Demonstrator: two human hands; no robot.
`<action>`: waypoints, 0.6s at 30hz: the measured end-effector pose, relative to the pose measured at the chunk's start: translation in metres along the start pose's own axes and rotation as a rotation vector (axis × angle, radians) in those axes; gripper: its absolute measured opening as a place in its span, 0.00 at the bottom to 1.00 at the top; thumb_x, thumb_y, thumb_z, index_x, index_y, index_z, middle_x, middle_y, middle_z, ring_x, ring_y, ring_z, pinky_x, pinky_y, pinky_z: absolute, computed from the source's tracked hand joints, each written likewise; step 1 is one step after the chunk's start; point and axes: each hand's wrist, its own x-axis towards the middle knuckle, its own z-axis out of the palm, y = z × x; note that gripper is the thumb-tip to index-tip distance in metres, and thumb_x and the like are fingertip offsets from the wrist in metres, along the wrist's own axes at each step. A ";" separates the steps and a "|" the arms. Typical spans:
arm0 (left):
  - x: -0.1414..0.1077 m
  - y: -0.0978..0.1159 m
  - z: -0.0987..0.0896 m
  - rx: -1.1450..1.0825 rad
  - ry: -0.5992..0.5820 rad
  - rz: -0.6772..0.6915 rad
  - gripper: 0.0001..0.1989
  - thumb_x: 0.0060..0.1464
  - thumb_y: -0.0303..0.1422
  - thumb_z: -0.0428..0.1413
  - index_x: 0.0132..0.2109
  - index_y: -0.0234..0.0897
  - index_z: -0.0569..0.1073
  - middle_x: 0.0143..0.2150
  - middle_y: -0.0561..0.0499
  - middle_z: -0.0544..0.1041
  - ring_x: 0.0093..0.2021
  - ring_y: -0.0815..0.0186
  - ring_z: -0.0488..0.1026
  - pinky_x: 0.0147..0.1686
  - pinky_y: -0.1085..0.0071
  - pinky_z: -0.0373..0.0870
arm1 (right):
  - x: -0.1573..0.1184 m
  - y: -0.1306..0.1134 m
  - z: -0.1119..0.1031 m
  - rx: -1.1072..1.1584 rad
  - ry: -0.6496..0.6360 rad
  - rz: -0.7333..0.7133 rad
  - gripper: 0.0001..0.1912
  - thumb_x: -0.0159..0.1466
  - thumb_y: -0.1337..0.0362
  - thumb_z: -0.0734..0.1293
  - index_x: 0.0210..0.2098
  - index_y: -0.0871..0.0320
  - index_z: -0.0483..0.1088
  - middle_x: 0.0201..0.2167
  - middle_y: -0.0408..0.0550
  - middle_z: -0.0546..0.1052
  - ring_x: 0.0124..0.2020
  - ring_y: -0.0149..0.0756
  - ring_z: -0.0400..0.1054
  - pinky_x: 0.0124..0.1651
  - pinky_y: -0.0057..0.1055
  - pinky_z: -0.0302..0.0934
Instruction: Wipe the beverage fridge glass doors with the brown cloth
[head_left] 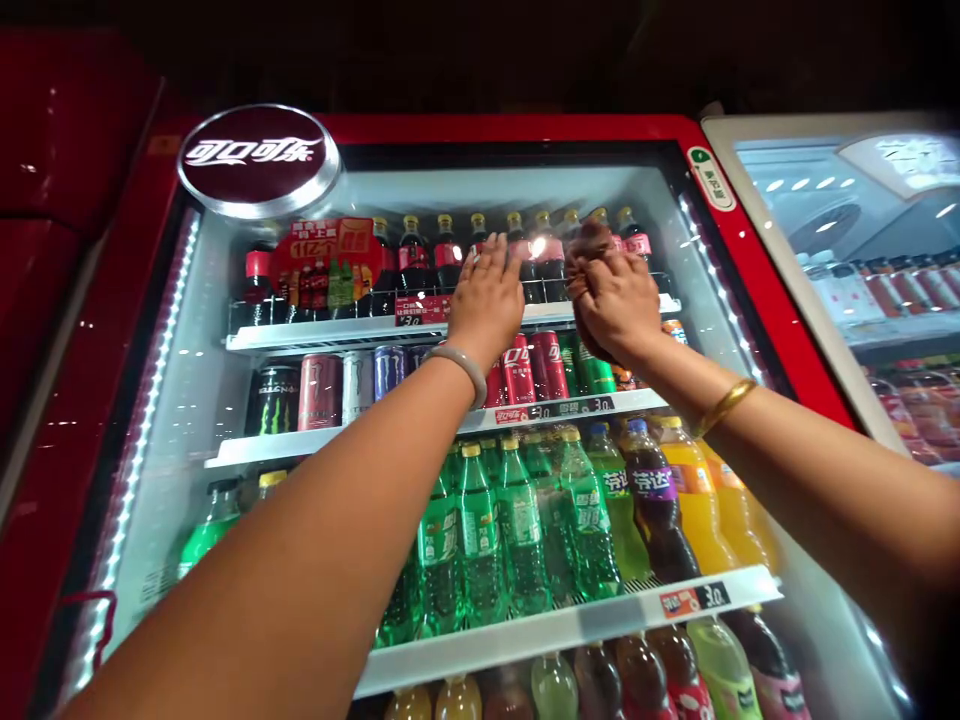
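In the head view I face the glass door [502,185] of a red-framed drinks fridge. My left hand [489,300], with a grey bangle at the wrist, is stretched out flat against the glass, fingers up and holding nothing. To the right, my right hand [619,305] has its fingers bent over a crumpled brown cloth [589,245] and presses it to the door. A gold bangle [726,408] sits on that wrist. Part of the cloth hangs below the hand; the rest is hidden under it. Cola bottles [412,255] stand behind the glass near both hands.
A round lit sign [259,160] juts out at the upper left. Behind the door, shelves [585,628] hold cans [321,392], green bottles [480,520] and orange drinks [690,490]. Another fridge [885,240] stands at the right, a dark red cabinet [60,300] at the left.
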 end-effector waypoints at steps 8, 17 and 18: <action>0.028 0.043 0.011 -0.030 -0.099 -0.051 0.34 0.66 0.29 0.40 0.75 0.21 0.52 0.79 0.37 0.50 0.80 0.55 0.44 0.78 0.55 0.39 | 0.014 0.023 -0.001 0.007 -0.042 -0.123 0.26 0.72 0.56 0.55 0.62 0.57 0.72 0.65 0.57 0.72 0.66 0.54 0.62 0.67 0.55 0.57; 0.016 0.064 0.033 -0.073 -0.056 0.063 0.35 0.65 0.34 0.40 0.75 0.24 0.53 0.79 0.42 0.52 0.80 0.57 0.44 0.78 0.54 0.37 | 0.008 0.042 0.005 -0.011 -0.050 -0.198 0.26 0.73 0.55 0.54 0.60 0.58 0.74 0.64 0.58 0.73 0.66 0.52 0.63 0.69 0.53 0.57; 0.015 0.063 0.033 -0.071 -0.055 0.055 0.35 0.65 0.35 0.40 0.75 0.25 0.53 0.79 0.42 0.52 0.80 0.56 0.44 0.78 0.54 0.37 | 0.015 0.053 0.006 -0.016 -0.065 -0.195 0.27 0.74 0.54 0.53 0.60 0.59 0.75 0.64 0.59 0.73 0.66 0.52 0.63 0.69 0.51 0.57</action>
